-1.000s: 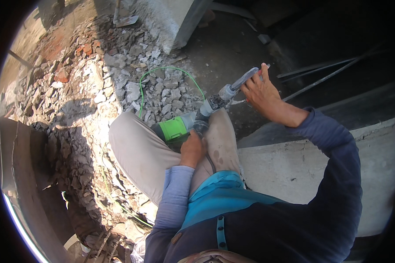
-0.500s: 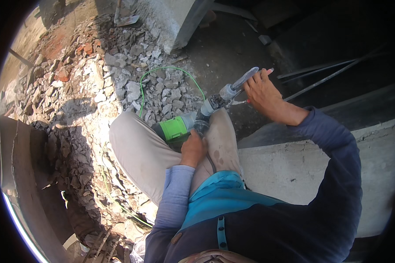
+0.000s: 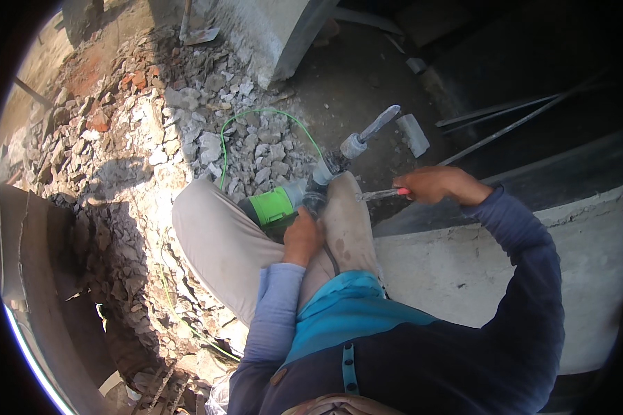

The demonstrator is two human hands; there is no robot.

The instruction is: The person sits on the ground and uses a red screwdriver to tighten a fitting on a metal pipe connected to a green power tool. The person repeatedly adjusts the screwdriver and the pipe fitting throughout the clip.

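Observation:
A green and grey power hammer point(image 3: 273, 206) lies across my bent legs, its flat chisel bit point(image 3: 377, 128) pointing up and to the right over the dirt floor. My left hand point(image 3: 303, 235) grips the tool's rear body against my knee. To the right of the knee, my right hand point(image 3: 439, 185) is closed around a slim metal tool with a red grip point(image 3: 381, 195). That tool's tip points left toward the hammer's chuck point(image 3: 333, 163). The hand no longer touches the bit.
A green cable point(image 3: 256, 114) loops over broken concrete and brick rubble point(image 3: 138, 138) on the left. A concrete pillar point(image 3: 270, 34) stands ahead. A low concrete wall point(image 3: 464, 277) runs under my right arm. Steel rods point(image 3: 519, 117) and a small grey block point(image 3: 414, 135) lie at the right.
My right hand has left the chisel bit, dropped lower and to the right, and now holds a red-gripped metal tool. The hammer and my left hand have stayed put.

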